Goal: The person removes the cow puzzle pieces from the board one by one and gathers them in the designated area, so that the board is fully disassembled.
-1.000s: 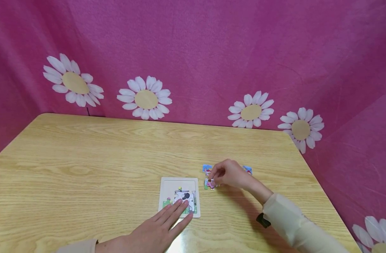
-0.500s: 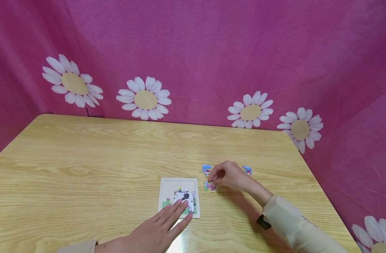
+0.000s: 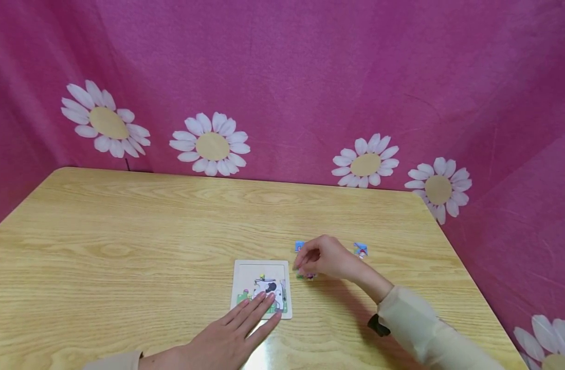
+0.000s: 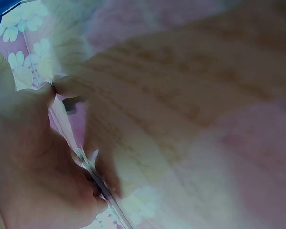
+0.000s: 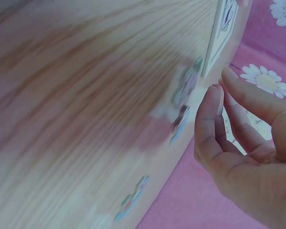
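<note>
So the left hand [image 3: 226, 331] is laid out flat with its fingers straight, tips resting on the near part of the board [image 3: 236, 277], which sits on the near side of the table [image 3: 148, 231], a bit right of the hand's wrist. There's a black-and-white cow [image 3: 271, 287] on the board, partly covered by those fingers, while the far-left part is just plain backing. The right hand [image 3: 330, 258] is just right of the board with bent fingers, thumb and fingertips brought close together; honestly can't tell whether there's anything pinched between them. Right by its fingertips there's a green-and-pink patch of puzzle pieces [image 3: 311, 276], mostly hidden. A blue piece [image 3: 298, 246] peeks out just beyond the hand, and another blue-and-red piece [image 3: 361, 250] lies farther right. Pink cloth [image 3: 282, 77] with big white daisies [image 3: 212, 146] hangs at the far side.
</note>
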Demonstrator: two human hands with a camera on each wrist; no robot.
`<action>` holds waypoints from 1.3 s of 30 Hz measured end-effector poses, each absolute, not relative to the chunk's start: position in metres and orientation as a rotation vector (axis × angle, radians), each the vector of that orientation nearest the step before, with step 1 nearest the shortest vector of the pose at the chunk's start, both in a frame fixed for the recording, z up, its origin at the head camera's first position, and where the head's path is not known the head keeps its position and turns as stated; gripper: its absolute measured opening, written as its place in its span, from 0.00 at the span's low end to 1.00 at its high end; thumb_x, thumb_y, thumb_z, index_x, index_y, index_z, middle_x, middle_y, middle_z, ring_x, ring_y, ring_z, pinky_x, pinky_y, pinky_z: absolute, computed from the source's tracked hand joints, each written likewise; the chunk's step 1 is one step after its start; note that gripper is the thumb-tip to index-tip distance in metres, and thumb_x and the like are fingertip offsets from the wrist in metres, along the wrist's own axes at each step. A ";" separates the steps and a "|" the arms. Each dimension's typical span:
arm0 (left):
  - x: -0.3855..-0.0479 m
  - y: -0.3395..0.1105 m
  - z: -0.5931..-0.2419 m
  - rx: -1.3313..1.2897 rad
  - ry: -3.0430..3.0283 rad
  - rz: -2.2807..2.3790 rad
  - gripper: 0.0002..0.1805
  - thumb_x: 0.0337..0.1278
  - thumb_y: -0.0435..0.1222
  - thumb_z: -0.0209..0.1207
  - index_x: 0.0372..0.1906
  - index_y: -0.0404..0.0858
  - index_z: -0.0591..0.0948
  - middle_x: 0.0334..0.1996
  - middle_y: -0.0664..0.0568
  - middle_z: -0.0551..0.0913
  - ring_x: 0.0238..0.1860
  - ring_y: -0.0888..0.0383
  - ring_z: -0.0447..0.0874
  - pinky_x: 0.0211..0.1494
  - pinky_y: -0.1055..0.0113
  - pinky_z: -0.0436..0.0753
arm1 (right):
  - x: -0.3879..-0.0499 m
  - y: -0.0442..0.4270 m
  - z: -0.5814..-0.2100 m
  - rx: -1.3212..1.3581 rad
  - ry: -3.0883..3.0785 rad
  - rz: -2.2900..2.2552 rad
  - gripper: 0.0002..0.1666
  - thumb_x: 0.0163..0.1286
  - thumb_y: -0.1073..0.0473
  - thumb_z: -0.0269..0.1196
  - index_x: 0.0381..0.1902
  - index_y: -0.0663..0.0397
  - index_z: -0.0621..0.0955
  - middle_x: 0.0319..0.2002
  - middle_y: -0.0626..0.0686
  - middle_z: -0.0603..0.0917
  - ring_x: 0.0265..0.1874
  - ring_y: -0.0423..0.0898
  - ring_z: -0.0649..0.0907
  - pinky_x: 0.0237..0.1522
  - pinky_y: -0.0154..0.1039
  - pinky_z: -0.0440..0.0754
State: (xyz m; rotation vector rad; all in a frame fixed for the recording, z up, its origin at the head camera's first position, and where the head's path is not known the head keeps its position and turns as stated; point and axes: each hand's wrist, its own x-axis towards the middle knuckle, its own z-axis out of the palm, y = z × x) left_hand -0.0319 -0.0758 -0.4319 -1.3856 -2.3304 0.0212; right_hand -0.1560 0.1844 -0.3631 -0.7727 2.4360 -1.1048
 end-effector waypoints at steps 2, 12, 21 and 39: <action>-0.032 -0.076 -0.433 -1.376 -2.308 0.033 0.50 0.65 0.70 0.32 0.74 0.33 0.58 0.70 0.36 0.62 0.70 0.45 0.64 0.72 0.60 0.56 | -0.156 0.179 -0.363 -0.796 2.434 -1.102 0.03 0.59 0.71 0.70 0.32 0.63 0.86 0.26 0.52 0.86 0.23 0.42 0.82 0.26 0.33 0.80; -0.033 -0.067 -0.429 -1.423 -2.313 0.029 0.48 0.65 0.69 0.36 0.72 0.33 0.61 0.70 0.34 0.62 0.70 0.44 0.63 0.72 0.59 0.56 | -0.156 0.152 -0.364 -0.915 2.397 -1.120 0.03 0.59 0.72 0.70 0.32 0.63 0.86 0.27 0.51 0.87 0.26 0.38 0.83 0.30 0.31 0.82; -0.038 -0.050 -0.420 -1.502 -2.409 0.126 0.43 0.69 0.65 0.38 0.72 0.35 0.64 0.71 0.34 0.61 0.72 0.43 0.60 0.68 0.59 0.64 | -0.155 0.129 -0.367 -0.905 2.360 -1.064 0.05 0.60 0.72 0.68 0.35 0.63 0.86 0.29 0.52 0.87 0.28 0.37 0.84 0.33 0.30 0.81; -0.041 -0.050 -0.416 -1.554 -2.470 0.005 0.42 0.71 0.61 0.41 0.73 0.33 0.61 0.72 0.33 0.59 0.72 0.42 0.58 0.69 0.57 0.64 | -0.156 0.120 -0.370 -0.903 2.368 -1.038 0.05 0.60 0.73 0.68 0.32 0.60 0.86 0.25 0.48 0.85 0.26 0.35 0.82 0.33 0.29 0.80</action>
